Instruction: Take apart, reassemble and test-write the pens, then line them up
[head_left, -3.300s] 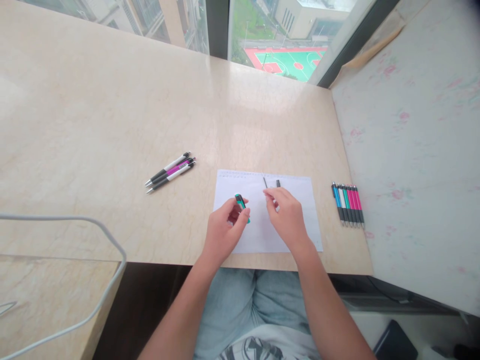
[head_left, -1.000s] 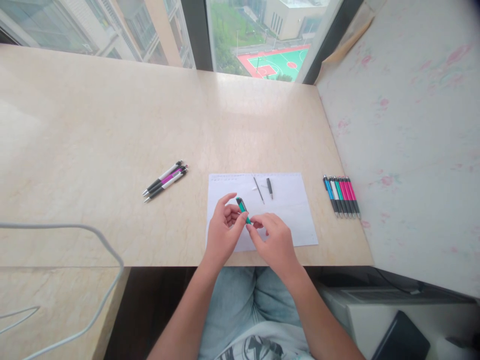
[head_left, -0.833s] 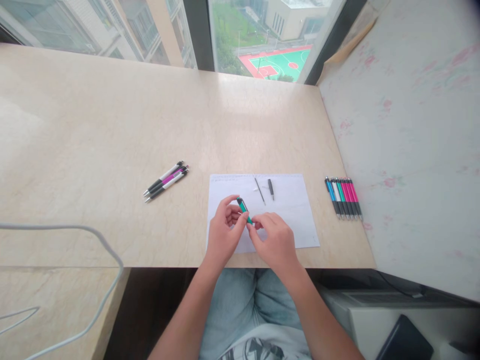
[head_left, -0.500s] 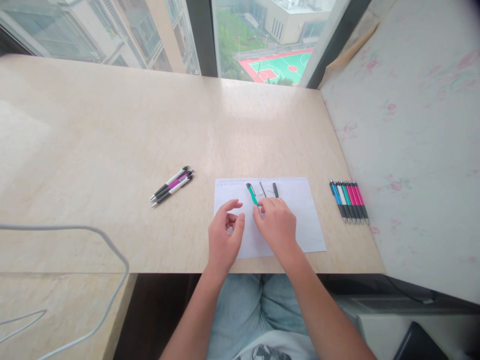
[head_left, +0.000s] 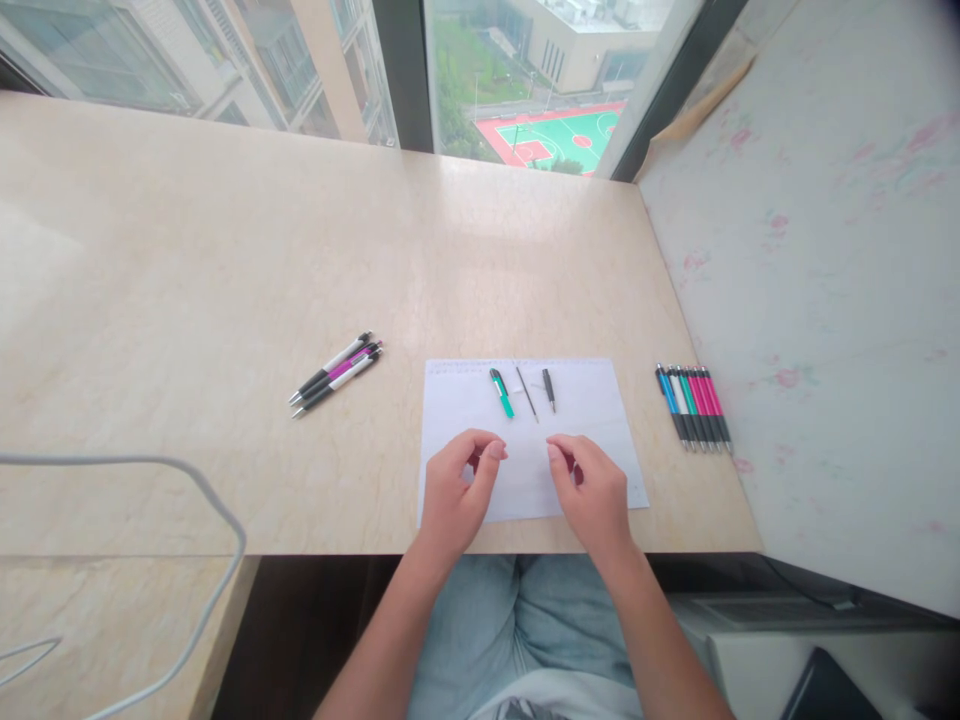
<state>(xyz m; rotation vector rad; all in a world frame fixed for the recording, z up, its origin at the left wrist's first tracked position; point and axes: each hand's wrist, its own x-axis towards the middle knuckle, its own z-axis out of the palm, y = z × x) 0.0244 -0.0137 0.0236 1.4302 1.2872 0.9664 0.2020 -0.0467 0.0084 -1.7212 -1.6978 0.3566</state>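
Observation:
On a white sheet of paper [head_left: 525, 490] lie the parts of a pen, apart from each other. The green pen barrel [head_left: 502, 396] with its black clip end is on the left, a thin dark refill [head_left: 527, 394] in the middle, and a black grip section [head_left: 549, 390] on the right. My left hand [head_left: 461, 485] hovers over the paper's near left part, fingers curled and thumb against the index finger. Opposite it, my right hand [head_left: 591, 488] is curled the same way, below the grip section. I see nothing between the fingertips of either hand.
Several pens [head_left: 694, 408] with blue, white, green and pink barrels lie in a row at the right, near the wall panel [head_left: 810, 300]. Three pens [head_left: 337, 375], white and purple, lie at the left. A pale cable [head_left: 217, 485] loops across the desk's [head_left: 300, 250] left side.
My right hand has let go of the green barrel and drawn back to the right, towards me. The left hand has dropped slightly nearer, its thumb and finger closing. The barrel stays on the paper.

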